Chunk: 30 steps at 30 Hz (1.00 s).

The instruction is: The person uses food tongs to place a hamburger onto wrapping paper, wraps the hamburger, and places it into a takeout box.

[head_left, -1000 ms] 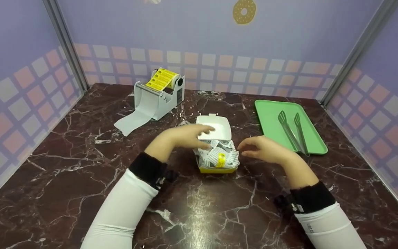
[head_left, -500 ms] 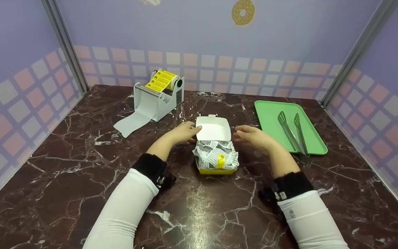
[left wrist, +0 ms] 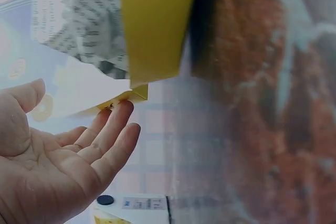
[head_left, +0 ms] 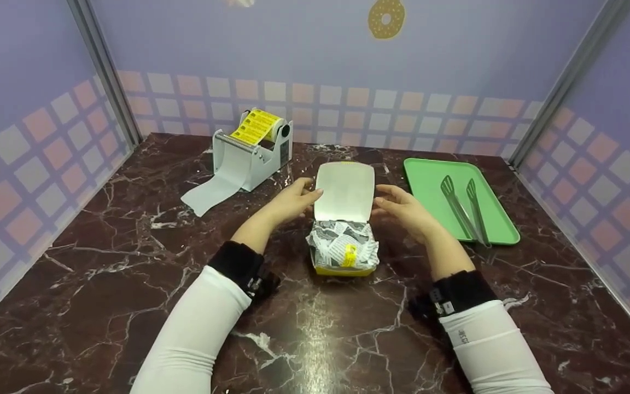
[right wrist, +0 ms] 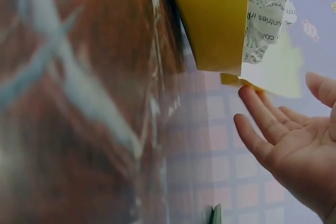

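Note:
A small yellow takeaway box (head_left: 342, 271) stands on the marble counter with its white-lined lid (head_left: 345, 191) tilted up at the back. Inside sits a bundle wrapped in newsprint-patterned paper (head_left: 328, 246), with a yellow sticker (head_left: 350, 255) on its front. My left hand (head_left: 289, 201) is at the lid's left edge; in the left wrist view its extended fingertips (left wrist: 125, 107) touch the yellow outside near the hinge. My right hand (head_left: 405, 210) mirrors it on the right, fingertips (right wrist: 247, 94) against the lid's back in the right wrist view. Neither thumb pinches the lid.
A white label dispenser (head_left: 271, 164) with a roll of yellow stickers (head_left: 256, 127) stands back left, its backing strip (head_left: 211, 191) trailing onto the counter (head_left: 129, 262). To the right lies a green tray (head_left: 430, 186) with metal tongs (head_left: 460, 210) on it.
Both hands have moved to the lid's sides, the left one back from above the bundle. The lid has swung up from lying back to a steeper tilt.

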Each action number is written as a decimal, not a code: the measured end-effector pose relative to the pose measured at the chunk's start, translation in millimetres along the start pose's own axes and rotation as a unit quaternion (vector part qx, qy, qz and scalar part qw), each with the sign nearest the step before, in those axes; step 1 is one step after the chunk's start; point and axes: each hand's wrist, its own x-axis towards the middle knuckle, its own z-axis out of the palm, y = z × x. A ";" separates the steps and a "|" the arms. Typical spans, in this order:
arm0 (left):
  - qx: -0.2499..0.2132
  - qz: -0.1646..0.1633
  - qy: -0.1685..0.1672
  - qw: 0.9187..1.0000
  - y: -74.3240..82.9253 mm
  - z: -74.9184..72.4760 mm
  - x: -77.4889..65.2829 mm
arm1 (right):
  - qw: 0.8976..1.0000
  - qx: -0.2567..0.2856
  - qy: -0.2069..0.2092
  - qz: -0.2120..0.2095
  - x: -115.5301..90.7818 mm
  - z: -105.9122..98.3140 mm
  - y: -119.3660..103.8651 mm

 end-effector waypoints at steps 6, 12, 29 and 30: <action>0.028 0.037 -0.003 0.999 7.9 -8.2 -8.0 | 0.999 -0.016 0.005 -0.042 -7.6 -2.5 -8.3; 0.062 0.078 -0.015 0.995 15.0 -12.7 -24.0 | 0.994 -0.088 -0.006 -0.060 -19.0 -1.0 -18.6; 0.203 0.090 -0.074 0.972 19.0 6.0 -69.2 | 0.948 -0.295 -0.070 -0.097 -60.9 6.9 -21.0; 0.207 0.091 -0.075 0.971 18.4 7.0 -70.4 | 0.946 -0.300 -0.073 -0.099 -62.6 7.2 -21.1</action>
